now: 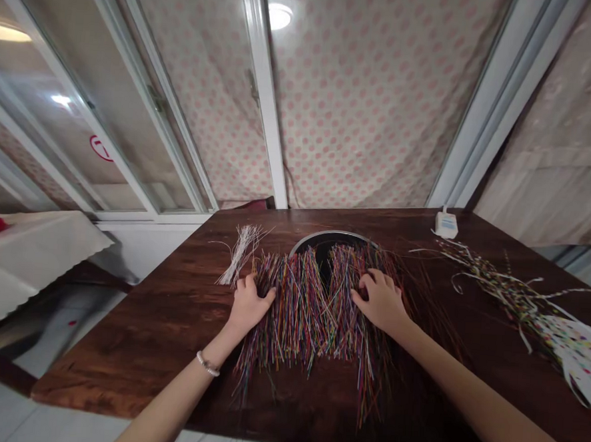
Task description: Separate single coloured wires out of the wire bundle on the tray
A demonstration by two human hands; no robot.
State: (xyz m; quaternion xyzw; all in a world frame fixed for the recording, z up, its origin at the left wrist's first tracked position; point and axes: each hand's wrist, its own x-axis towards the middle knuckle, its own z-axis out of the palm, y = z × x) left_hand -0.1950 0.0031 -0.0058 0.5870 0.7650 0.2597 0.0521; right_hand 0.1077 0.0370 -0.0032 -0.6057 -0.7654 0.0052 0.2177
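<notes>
A wide heap of thin multicoloured wire-like strands (295,308) lies over a round black plate or tray (329,234) with a pale rim. My left hand (250,303), with a beaded bracelet at the wrist, rests at the heap's left side. Its fingers are curled and its thumb presses on the strands. On the right side, my right hand (381,299) curls its fingers and thumb around strands there; its fingertips are partly hidden. A V-shaped gap parts the heap between the hands, showing the black surface. Loose reddish-brown strands (425,302) fan out beyond my right hand.
A bundle of white strands (242,254) lies on the dark wooden table (170,313) at left. At right are speckled strands (497,280), a white dotted sheet or bag (575,348) and a small white box (446,225). Sliding glass panels stand behind the table.
</notes>
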